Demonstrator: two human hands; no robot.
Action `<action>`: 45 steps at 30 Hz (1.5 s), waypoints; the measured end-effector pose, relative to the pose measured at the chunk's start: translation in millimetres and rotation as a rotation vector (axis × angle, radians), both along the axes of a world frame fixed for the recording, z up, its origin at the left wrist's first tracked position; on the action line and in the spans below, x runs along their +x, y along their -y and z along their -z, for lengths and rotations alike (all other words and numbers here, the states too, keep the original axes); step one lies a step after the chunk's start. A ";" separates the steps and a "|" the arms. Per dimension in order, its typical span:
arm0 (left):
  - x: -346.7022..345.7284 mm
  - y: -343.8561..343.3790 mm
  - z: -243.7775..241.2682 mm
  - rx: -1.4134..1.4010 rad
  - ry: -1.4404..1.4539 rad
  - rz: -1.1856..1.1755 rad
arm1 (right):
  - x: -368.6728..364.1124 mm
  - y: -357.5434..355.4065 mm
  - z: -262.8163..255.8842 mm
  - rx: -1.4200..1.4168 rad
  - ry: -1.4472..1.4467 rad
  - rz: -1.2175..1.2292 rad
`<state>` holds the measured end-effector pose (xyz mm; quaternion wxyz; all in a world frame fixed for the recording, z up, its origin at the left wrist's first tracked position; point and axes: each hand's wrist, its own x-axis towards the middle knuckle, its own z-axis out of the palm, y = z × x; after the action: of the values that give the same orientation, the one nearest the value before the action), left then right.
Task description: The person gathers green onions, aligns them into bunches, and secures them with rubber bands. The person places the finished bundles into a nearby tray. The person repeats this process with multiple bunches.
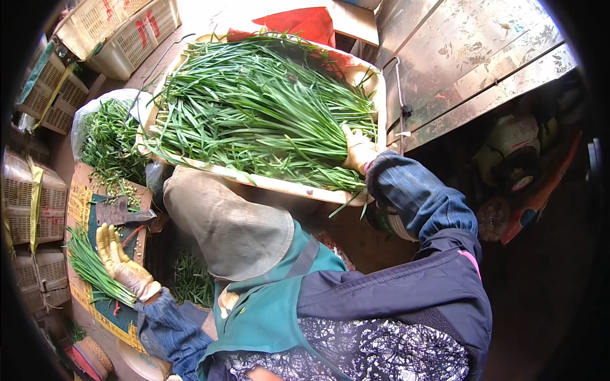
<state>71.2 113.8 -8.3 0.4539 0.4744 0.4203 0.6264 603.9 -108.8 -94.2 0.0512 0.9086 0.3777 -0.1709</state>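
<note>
A large pale plastic crate (381, 102) before me is heaped with long garlic chives (267, 105). At its right end my right hand (358, 148), in a yellowed work glove, grips the ends of a bunch of them. On the left, my gloved left hand (120, 264) lies flat with its fingers stretched out. It rests beside and partly over a small bundle of chives (93, 269) on a low bench (81, 305). A cleaver (114, 211) with a broad rusty blade lies just beyond its fingertips.
A plastic bag (78, 126) of loose trimmings (112, 135) stands beyond the cleaver. Slatted plastic crates (35, 200) are stacked at far left. A scuffed metal panel (457, 62) bounds the right, with a bent metal rod (399, 85) beside it. Cut greens (193, 281) lie below the bench.
</note>
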 end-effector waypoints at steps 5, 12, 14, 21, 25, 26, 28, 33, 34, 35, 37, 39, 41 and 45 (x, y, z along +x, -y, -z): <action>45.5 15.4 5.1 -0.091 0.047 0.171 | 15.1 2.1 -15.4 0.132 -0.006 -0.118; 130.3 55.3 -7.9 -0.382 0.168 0.732 | 56.9 -26.6 -75.0 -0.009 -0.231 -0.215; 156.0 75.1 -6.3 -0.561 0.223 0.925 | 49.4 -36.4 -103.0 -0.055 -0.459 -0.171; 220.3 132.1 31.5 -1.039 0.434 1.389 | -72.9 -12.1 -131.1 -0.002 -0.808 -0.224; 217.3 145.3 12.1 -1.138 0.456 1.231 | -184.4 21.1 -104.4 0.502 -0.201 -0.401; 212.5 143.3 33.5 -1.227 0.472 1.178 | -198.8 20.3 -107.1 0.407 -0.255 -0.388; 199.4 138.9 31.6 -1.194 0.382 1.120 | -218.5 17.4 -122.7 0.344 -0.294 -0.414; 164.3 128.3 -19.6 -1.091 0.560 1.106 | -232.7 2.9 -160.9 0.546 -0.425 -0.636; 150.0 123.0 -12.6 -1.066 0.513 1.041 | -234.8 1.5 -167.9 0.605 -0.471 -0.662; 138.4 119.3 -13.4 -1.054 0.531 0.979 | -237.4 -0.8 -175.6 0.663 -0.521 -0.691; 122.0 115.4 -27.0 -0.729 0.398 0.896 | -242.0 -9.5 -190.2 0.415 -0.661 -0.714; 103.0 111.7 -40.7 -0.767 0.433 0.813 | -247.5 -24.0 -196.1 0.370 -0.705 -0.785; 65.3 96.8 -30.7 -0.747 0.390 0.940 | -251.9 -45.5 -173.3 0.689 -0.916 -0.795; 14.8 106.9 -30.0 -0.864 0.487 0.731 | -258.8 -83.5 -158.9 0.742 -1.649 -0.221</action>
<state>86.0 6.8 21.7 0.8734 0.2043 0.3306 0.2936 345.1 -25.3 64.7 -0.5146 0.4152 0.4102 -0.6280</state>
